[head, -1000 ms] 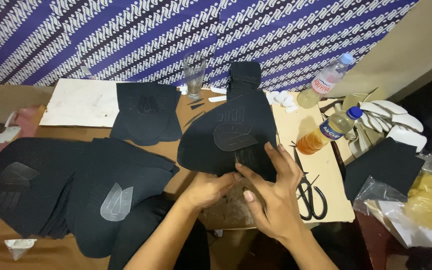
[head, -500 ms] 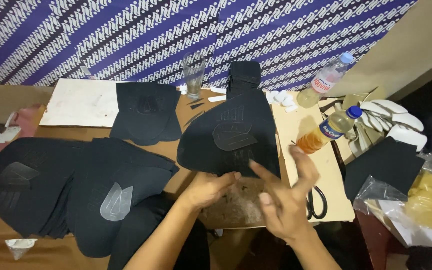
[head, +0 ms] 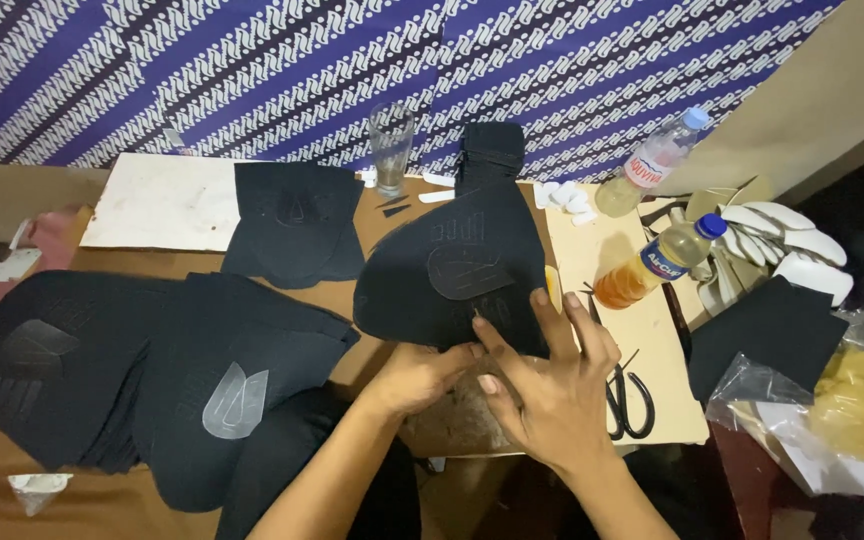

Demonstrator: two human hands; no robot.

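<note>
Hidden or cut off, as we find it:

1. Worn brown block (head: 457, 425), at 6 o'clock of the table: we see only a strip between the wrists; the left hand (head: 422, 375) and right hand (head: 552, 395) cover the rest.
2. Black fabric stack (head: 452, 270): its near edge lies under our fingers; whether they pinch it we cannot tell.
3. Scissors (head: 632, 400), at 3 o'clock of the right hand: blades partly behind that hand.
4. Yellow bag (head: 857, 400), at 3 o'clock: cut by the frame edge.
5. Pale scrap (head: 37, 490), at 8 o'clock: too blurred to identify.
</note>
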